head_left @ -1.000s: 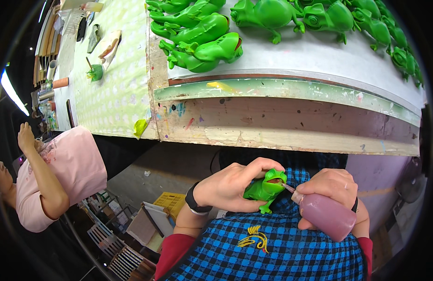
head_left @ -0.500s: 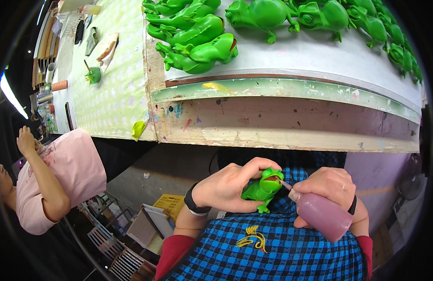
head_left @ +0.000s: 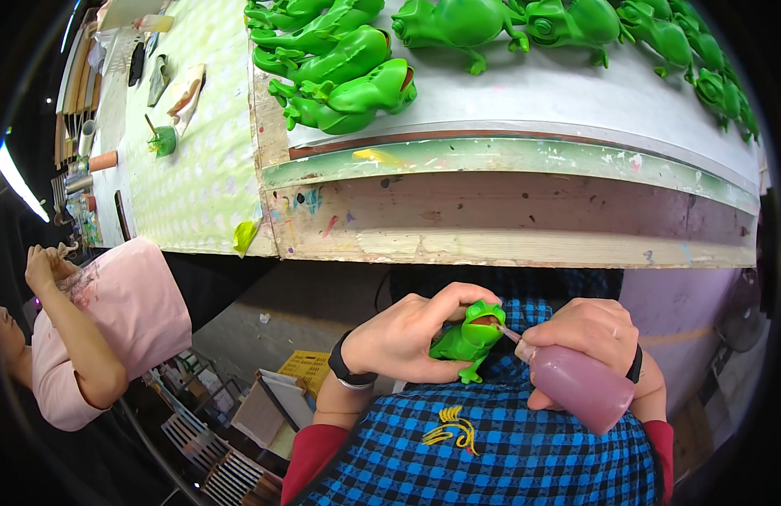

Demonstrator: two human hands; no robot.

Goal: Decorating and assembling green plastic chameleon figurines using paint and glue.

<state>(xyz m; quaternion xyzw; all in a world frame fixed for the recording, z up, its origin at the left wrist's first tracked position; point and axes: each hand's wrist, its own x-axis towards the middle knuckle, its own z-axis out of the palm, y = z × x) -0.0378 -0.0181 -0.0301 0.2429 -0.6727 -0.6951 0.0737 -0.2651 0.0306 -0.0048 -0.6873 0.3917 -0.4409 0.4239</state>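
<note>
Barely shifted: left hand point(head_left: 403, 337) stays clamped round green frog toy point(head_left: 468, 337) over my lap, right hand point(head_left: 597, 337) wrapped on pink squeeze bottle point(head_left: 580, 386) (nozzle at mouth). I'd squeeze gently, steady.

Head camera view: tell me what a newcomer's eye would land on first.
Low in the middle, the left hand grips a bright green toy frog while the right hand holds a pinkish squeeze bottle with its thin tip at the frog's open mouth. Above, on the white board of the paint-stained bench, lie rows of matching green frogs. At the far left stands a person in a pink top.
</note>
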